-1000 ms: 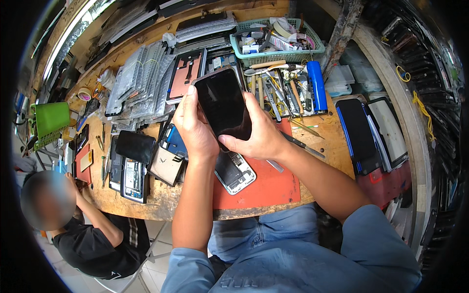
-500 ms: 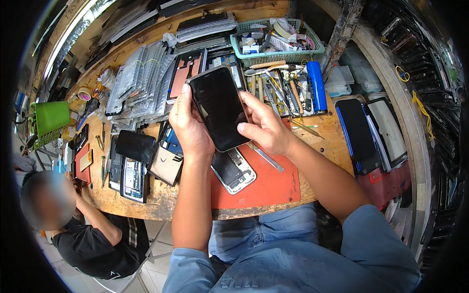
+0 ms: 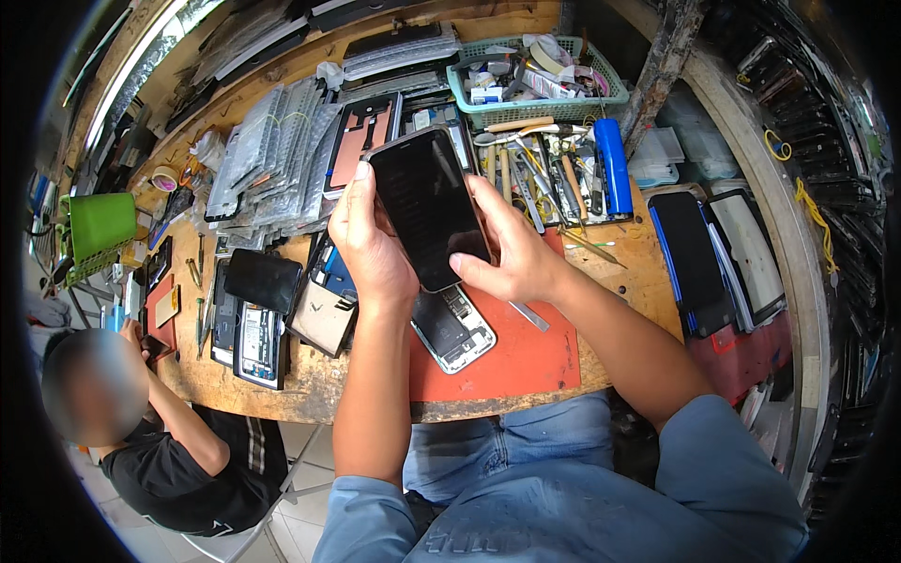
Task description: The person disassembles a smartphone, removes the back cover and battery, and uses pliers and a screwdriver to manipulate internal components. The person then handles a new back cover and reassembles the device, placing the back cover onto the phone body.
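Observation:
A smartphone point(image 3: 427, 202) with a dark screen is held upright between both my hands above the bench. My left hand point(image 3: 374, 239) grips its left edge, thumb along the side. My right hand point(image 3: 514, 239) closes on its right edge, with the thumb over the lower right of the screen. Below it, an opened phone body point(image 3: 455, 333) with bare inner parts lies on a red mat point(image 3: 535, 361), its upper end hidden by the held phone. A thin metal blade point(image 3: 531, 317) rests on the mat beside my right hand.
Opened phones point(image 3: 255, 328) and bubble-wrapped packs point(image 3: 272, 155) lie left. Behind stand a green basket point(image 3: 526, 114) of parts, a tool tray point(image 3: 544, 178) and a blue cylinder point(image 3: 613, 169). Tablets point(image 3: 690, 253) sit right. Another person point(image 3: 188, 469) works at the left with something dark in hand.
My right thumb has shifted slightly left on the screen. The phone and both hands stay nearly in place. The other person's hands have moved a little.

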Tool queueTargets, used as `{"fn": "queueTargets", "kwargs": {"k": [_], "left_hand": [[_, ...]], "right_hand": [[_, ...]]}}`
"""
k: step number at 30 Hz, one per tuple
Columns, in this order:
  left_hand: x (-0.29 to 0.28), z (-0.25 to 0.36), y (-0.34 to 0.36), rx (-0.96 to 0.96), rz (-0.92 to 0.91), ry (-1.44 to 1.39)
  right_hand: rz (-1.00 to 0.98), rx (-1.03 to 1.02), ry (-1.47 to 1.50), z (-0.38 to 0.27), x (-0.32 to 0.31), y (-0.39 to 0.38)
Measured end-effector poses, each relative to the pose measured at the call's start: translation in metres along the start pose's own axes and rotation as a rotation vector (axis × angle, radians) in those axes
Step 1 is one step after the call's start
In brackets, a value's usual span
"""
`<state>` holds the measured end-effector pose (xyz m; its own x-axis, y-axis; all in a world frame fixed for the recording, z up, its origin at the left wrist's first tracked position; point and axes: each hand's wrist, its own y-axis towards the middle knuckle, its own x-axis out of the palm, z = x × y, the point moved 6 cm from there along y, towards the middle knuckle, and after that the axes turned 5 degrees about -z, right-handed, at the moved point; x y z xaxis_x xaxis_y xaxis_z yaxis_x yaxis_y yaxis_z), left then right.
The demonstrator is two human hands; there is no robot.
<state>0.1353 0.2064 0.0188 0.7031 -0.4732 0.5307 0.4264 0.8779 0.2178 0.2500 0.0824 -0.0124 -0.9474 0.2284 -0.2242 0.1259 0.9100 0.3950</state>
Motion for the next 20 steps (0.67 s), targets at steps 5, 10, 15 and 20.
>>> {"fn": "queueTargets", "kwargs": {"k": [5,10,15,20], "left_hand": [[0.004,0.001,-0.001,0.012,0.000,-0.013],[0.009,-0.001,-0.008,0.037,-0.035,-0.001],[0.020,0.005,-0.011,0.056,0.015,0.017],[-0.003,0.004,0.006,-0.033,0.033,-0.013]], "right_hand": [[0.011,-0.043,-0.028,-0.008,0.003,0.001],[0.110,-0.002,-0.032,-0.003,0.007,0.003],[0.130,-0.067,-0.141,-0.007,0.006,0.001],[-0.164,0.014,0.210,-0.005,-0.003,0.003]]}}
